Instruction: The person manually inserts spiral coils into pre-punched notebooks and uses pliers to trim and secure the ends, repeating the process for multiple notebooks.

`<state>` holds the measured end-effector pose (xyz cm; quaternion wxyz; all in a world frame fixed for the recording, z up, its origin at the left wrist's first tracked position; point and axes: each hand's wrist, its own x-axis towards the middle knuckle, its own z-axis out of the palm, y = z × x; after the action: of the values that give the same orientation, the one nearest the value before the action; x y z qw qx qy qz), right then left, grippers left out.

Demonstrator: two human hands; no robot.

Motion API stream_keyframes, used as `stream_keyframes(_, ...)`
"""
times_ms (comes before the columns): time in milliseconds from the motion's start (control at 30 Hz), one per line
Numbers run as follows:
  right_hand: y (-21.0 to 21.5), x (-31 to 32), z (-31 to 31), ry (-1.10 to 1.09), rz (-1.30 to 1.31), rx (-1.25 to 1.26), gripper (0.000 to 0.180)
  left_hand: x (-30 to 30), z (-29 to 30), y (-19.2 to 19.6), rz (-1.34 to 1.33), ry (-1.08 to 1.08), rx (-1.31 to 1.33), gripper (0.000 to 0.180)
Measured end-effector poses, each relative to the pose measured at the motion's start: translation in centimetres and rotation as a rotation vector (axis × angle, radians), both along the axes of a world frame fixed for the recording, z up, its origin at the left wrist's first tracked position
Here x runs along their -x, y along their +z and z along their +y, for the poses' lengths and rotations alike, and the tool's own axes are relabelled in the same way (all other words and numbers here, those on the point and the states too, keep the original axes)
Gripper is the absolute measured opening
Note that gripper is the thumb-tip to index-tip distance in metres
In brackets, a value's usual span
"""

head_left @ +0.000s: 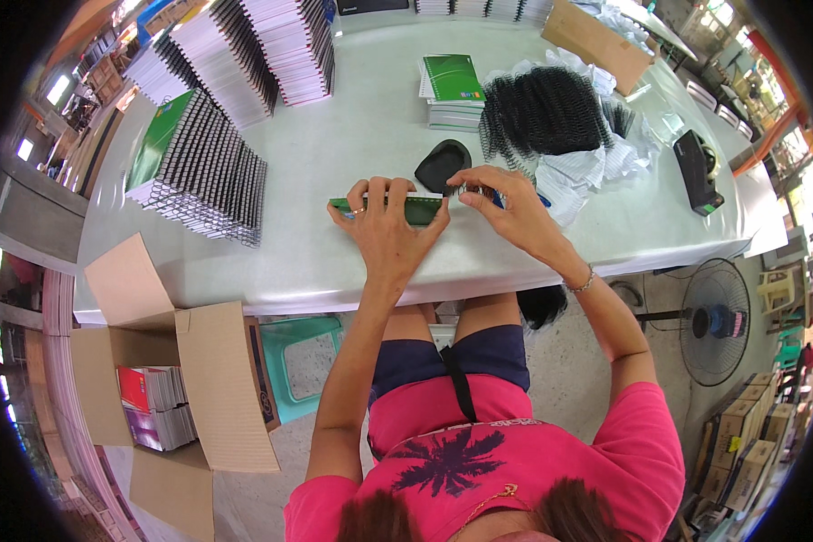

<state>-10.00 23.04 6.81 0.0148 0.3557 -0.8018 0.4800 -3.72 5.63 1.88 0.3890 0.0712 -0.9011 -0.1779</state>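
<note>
My left hand (388, 221) is closed around a green-covered notebook (422, 212), held on edge near the table's front. Its fingers lie over the top and the thumb presses the right end. At that end, my right hand (518, 208) pinches a short stretch of black spiral binding coil (459, 190) against the notebook's punched edge. How far the coil runs through the holes is hidden. Something blue (542, 199) shows beside the right hand, partly covered by it. Just behind the hands sits a black shallow dish (443, 163).
Black coils (546, 113) lie heaped on crumpled paper, beside a stack of green notebooks (453, 79). Coil-bound notebooks (212, 176) stand piled at left. A tape dispenser (698, 172) sits at right. An open carton (230, 388) and a fan (715, 322) flank me below the table.
</note>
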Motion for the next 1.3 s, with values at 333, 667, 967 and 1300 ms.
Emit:
stream_keyframes(333, -0.3, -0.3, -0.4, -0.043, 0.056, -0.004, 0.022, 0.1, 0.1, 0.1, 0.005, -0.011, -0.007, 0.040)
stream_keyframes(667, -1.5, -1.0, -1.2, -0.006, -0.045, 0.183, 0.021, 0.3, 0.2, 0.1, -0.008, -0.016, -0.004, 0.040)
stream_keyframes(967, -0.9, -1.1, -0.9, -0.052, 0.149, -0.089, 0.014, -0.5, -0.1, 1.3, -0.121, -0.047, -0.034, 0.040)
stream_keyframes(1300, 0.0, -1.2, -2.6, -0.111, 0.402, -0.126, 0.010, -1.6, -1.4, 1.8, -0.059, -0.136, -0.297, 0.047)
